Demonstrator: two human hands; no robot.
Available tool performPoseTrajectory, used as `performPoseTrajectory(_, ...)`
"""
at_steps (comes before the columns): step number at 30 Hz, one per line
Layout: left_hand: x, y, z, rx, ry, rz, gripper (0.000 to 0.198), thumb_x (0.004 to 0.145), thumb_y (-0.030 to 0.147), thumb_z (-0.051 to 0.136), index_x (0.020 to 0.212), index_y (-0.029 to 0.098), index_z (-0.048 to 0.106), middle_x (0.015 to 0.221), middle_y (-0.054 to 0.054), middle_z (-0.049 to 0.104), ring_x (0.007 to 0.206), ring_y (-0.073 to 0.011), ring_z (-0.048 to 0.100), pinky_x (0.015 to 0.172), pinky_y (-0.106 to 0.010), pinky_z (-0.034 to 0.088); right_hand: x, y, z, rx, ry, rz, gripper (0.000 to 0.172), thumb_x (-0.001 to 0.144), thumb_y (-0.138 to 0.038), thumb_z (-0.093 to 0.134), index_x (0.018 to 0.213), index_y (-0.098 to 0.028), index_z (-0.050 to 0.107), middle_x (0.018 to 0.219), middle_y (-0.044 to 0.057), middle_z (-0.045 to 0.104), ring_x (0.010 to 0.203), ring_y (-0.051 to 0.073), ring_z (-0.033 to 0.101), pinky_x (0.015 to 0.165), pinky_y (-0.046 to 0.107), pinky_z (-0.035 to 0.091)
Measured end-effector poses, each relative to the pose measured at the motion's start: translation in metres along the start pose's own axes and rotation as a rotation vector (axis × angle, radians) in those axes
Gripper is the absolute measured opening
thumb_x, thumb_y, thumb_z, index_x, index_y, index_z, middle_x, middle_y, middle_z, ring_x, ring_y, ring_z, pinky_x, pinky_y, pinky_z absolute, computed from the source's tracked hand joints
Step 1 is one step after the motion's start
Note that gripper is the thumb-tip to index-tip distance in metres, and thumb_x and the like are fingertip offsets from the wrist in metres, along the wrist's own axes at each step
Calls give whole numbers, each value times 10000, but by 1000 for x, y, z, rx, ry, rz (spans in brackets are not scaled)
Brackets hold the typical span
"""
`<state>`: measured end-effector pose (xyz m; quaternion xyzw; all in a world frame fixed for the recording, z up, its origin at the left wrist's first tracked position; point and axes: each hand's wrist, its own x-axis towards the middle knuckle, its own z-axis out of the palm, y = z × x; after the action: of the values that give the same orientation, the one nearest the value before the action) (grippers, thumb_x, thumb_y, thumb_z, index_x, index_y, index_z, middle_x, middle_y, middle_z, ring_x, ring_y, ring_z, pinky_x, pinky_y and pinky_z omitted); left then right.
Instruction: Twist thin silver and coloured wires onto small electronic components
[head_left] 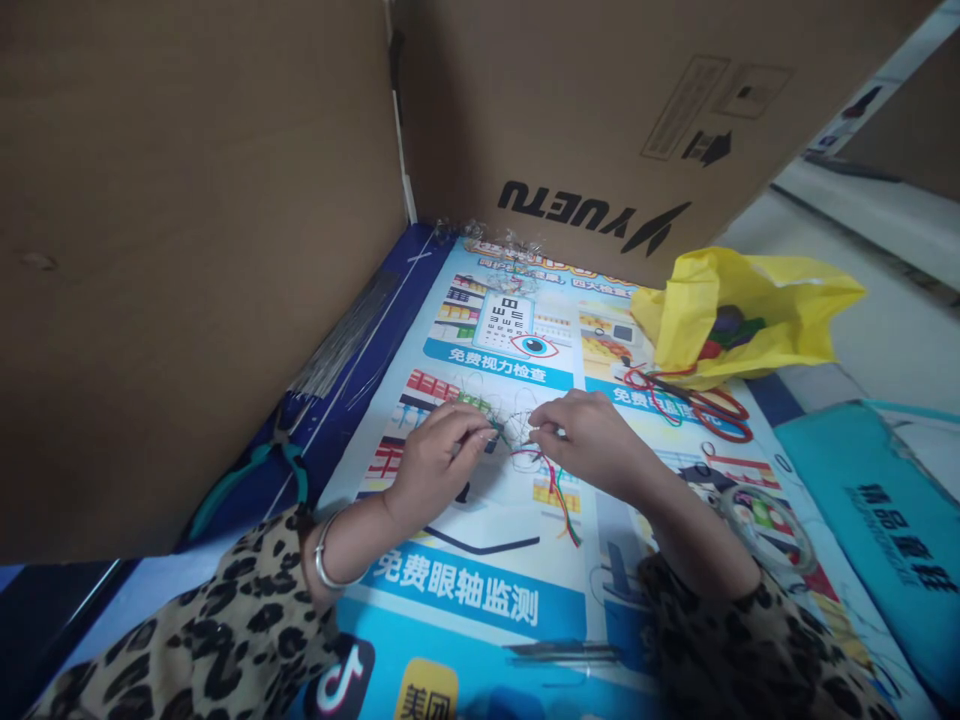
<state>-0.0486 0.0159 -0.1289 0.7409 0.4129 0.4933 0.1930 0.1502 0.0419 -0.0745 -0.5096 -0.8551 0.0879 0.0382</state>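
Observation:
Over the middle of the printed poster, my left hand (442,450) pinches the left side of a thin bent-wire piece (514,412), thumb against forefinger. Facing it, my right hand (589,440) is also closed in a pinch at the wire's right side. The fine loops of the wire spread between and behind the fingertips; the exact grip points are too small to make out. Red, green and yellow threads (559,490) trail down onto the poster below my right fingers. A silver bangle (322,560) circles my left wrist.
Cardboard walls (525,120) stand left and behind. Teal-handled pliers (259,465) and straight wires (349,340) lie left. Right are a yellow bag (795,300) of coloured items, red-handled scissors (720,412), a clear ring (806,545) and a teal box (862,530). Tweezers (562,652) lie in front.

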Motion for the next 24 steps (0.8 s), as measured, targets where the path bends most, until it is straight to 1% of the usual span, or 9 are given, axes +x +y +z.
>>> performPoseTrajectory(6,1,2,-1,-13,4,-14,90,853,179,541,843,178,631,836,-47,657,842,-153,610,775,-291,493,0,0,2,-22,-18,24,147,801,-213,528,800,-197,674,705,43,690,797,212,591,724,314,318)
performPoseTrajectory(11,1,3,-1,-15,-2,-14,100,859,191,531,839,182,629,838,-46,656,831,-156,609,751,-292,492,0,0,3,-16,-24,35,110,766,-175,531,753,-190,639,686,31,672,750,192,581,711,300,305)
performPoseTrajectory(18,1,1,0,-11,6,-13,83,848,186,551,833,175,631,826,-46,655,832,-152,610,772,-288,492,0,0,3,41,11,18,112,741,-119,516,677,-187,578,651,9,642,682,163,554,683,273,312)
performPoseTrajectory(21,1,1,0,-10,8,-20,91,849,197,549,827,180,636,822,-44,658,824,-153,613,761,-288,497,-1,1,2,85,39,2,115,750,-115,510,691,-190,574,665,3,639,679,157,546,687,272,324)
performPoseTrajectory(24,2,1,-1,-9,10,-46,97,845,197,551,818,181,643,827,-47,664,833,-159,617,769,-293,500,-1,2,1,130,74,0,98,757,-130,518,740,-196,588,699,1,647,712,166,554,726,295,339)
